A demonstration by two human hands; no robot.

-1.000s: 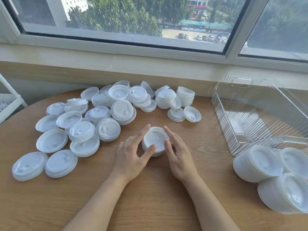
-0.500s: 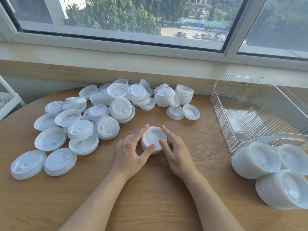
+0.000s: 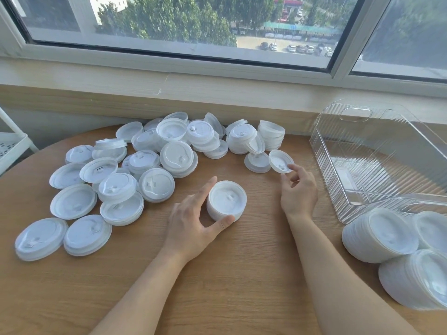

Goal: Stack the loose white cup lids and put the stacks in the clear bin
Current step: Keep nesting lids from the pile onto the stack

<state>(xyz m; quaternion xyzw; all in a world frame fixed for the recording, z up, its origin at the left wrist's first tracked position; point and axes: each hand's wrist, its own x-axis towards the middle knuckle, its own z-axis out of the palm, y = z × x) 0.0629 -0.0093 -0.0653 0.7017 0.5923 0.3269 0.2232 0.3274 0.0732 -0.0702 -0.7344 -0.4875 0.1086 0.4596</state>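
Reaching away from the small stack [image 3: 226, 200], the right hand [image 3: 298, 191] now pinches the rim of one loose lid [image 3: 280, 161] with thumb and first finger. A moment ago both hands cupped that stack together. The left hand [image 3: 193, 220] has stayed there, its first finger and thumb spread around the stack's sides and touching them.

The table [image 3: 217, 286] is round and made of light wood with fine lines in it. The clear bin [image 3: 377, 163] stands on its right side, near the window wall. It is see-through plastic with ribbed walls and a cut-out handle hole at the far end. No lids can be seen inside it.

The big pile of lids [image 3: 150, 165] spreads over the left and far part of the table. The lids are round, white and a bit see-through, with a raised rim and a small drink flap. Some lie flat, some lean on each other, and some sit in short stacks. Three tall stacks [image 3: 396, 252] lie on their sides at the right edge, just in front of the bin. They hide the bin's near corner.

A white shelf [image 3: 12, 146] peeks in at the left. The window [image 3: 183, 32] behind shows trees and parked cars.
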